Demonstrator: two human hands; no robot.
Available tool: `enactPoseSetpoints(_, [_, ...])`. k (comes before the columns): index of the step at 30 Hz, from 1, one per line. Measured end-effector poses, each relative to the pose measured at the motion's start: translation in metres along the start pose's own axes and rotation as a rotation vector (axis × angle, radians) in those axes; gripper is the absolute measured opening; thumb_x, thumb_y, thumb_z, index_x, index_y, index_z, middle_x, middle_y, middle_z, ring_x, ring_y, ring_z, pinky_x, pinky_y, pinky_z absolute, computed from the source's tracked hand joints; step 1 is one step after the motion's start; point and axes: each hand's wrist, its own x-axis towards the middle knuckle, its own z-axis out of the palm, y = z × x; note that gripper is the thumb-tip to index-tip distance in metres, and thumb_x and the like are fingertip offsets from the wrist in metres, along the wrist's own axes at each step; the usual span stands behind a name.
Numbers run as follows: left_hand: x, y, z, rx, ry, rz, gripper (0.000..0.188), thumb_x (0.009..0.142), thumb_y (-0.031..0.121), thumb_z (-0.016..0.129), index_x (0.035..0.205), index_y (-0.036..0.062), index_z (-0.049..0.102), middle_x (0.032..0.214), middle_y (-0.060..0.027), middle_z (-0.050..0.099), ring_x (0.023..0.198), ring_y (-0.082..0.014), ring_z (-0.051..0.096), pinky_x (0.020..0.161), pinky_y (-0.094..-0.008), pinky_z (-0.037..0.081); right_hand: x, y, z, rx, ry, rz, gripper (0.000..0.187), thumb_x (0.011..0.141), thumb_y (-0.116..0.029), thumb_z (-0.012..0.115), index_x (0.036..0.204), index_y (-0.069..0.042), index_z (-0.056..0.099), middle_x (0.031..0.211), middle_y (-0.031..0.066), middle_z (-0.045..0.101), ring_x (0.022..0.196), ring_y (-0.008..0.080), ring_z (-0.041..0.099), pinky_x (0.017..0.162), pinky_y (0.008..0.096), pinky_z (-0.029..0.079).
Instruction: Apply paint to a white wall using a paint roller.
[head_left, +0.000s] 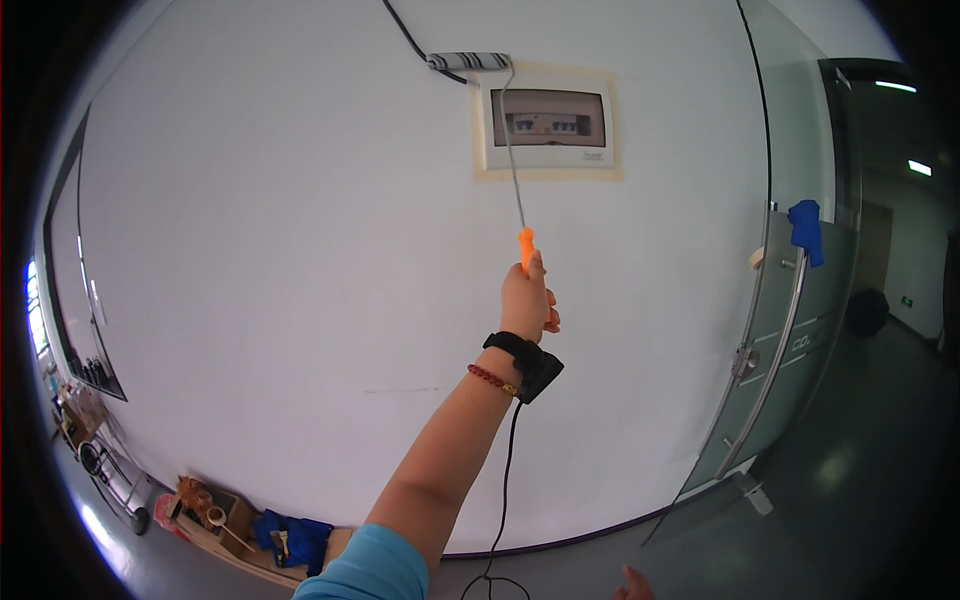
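Observation:
My left hand is closed around the orange handle of a paint roller, arm stretched up toward the white wall. The roller's striped grey and black sleeve lies level, at the upper left corner of a breaker box with a tinted window. Its thin wire frame crosses in front of the box. Yellowish masking tape borders the box. Low at the bottom edge, my right hand shows only in part, a digit stretched out and nothing visible in it; the rest is cut off.
A black cable runs down the wall behind the roller sleeve. At right stands a glass door with a long metal handle and a blue cloth on it. A wooden box and a blue bundle lie lower left.

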Motion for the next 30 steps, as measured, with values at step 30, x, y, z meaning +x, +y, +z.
enactPoseSetpoints(30, [0.125, 0.23, 0.005, -0.024, 0.055, 0.176, 0.045, 0.094, 0.05, 0.04, 0.084, 0.0062, 0.044, 0.059, -0.0021, 0.044, 0.043, -0.0128, 0.039, 0.042, -0.0272, 0.036, -0.012, 0.038, -0.021, 0.084, 0.21, 0.193, 0.048, 0.083, -0.008, 0.057, 0.129, 0.002, 0.047, 0.125, 0.0246, 0.052, 0.114, 0.0389, 0.05, 0.099, 0.0413, 0.04])
